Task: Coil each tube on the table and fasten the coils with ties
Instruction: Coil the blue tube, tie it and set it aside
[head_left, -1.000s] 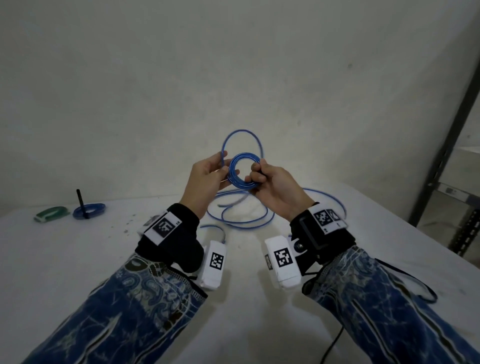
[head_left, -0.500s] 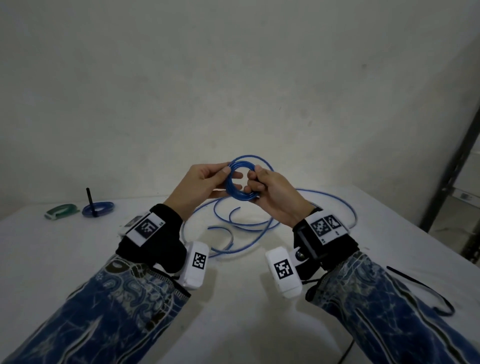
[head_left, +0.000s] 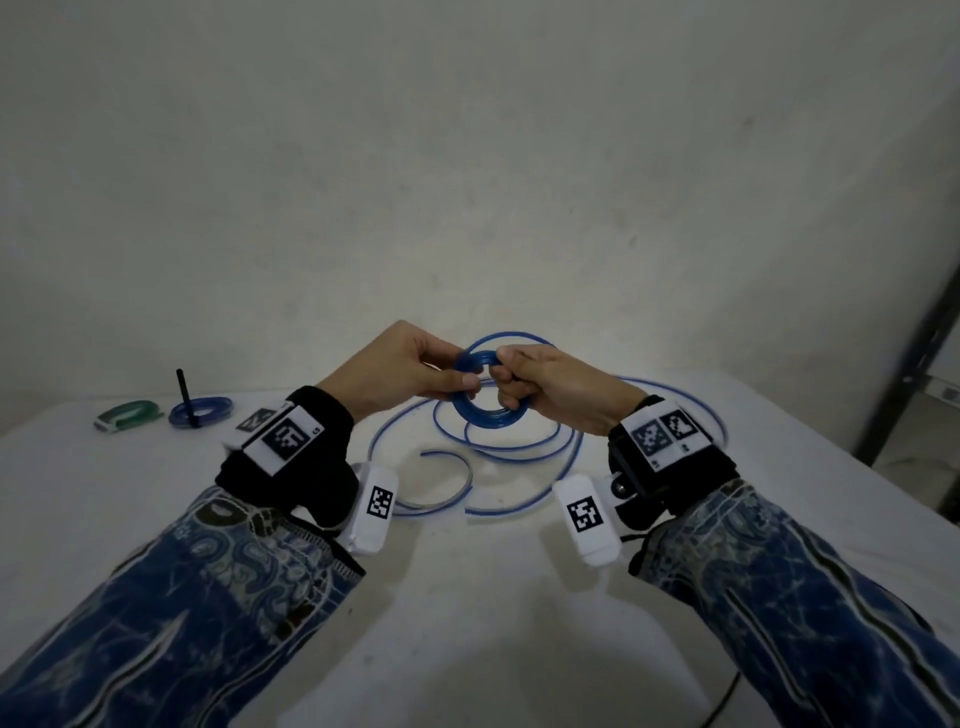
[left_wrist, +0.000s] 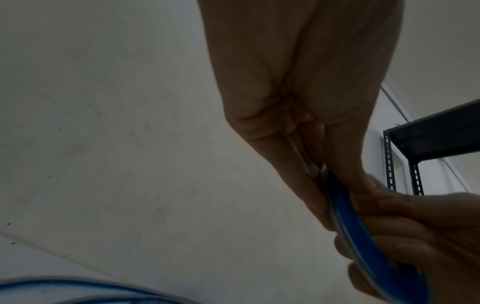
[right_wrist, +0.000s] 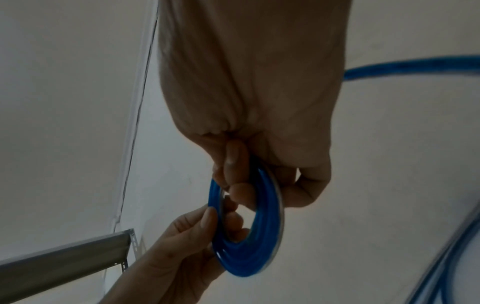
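Note:
A small coil of blue tube (head_left: 483, 410) is held upright above the white table (head_left: 467, 597). My left hand (head_left: 447, 376) pinches its left rim between thumb and fingers. My right hand (head_left: 511, 382) grips its right rim, fingers hooked through the hole. In the right wrist view the blue coil (right_wrist: 249, 246) shows several stacked turns. The left wrist view shows the coil (left_wrist: 363, 236) edge-on between both hands. The rest of the blue tube (head_left: 519, 467) trails in loose loops on the table beneath.
At the far left of the table lie a green coil (head_left: 127, 414) and a blue coil (head_left: 200, 410) with a black tie (head_left: 186, 397) sticking up. A dark metal shelf frame (head_left: 904, 364) stands at the right. A black cable (head_left: 722, 701) hangs near the front edge.
Both hands have come down lower with the coil. The large loose loop above it has been drawn in, and the trailing tube has shifted on the table.

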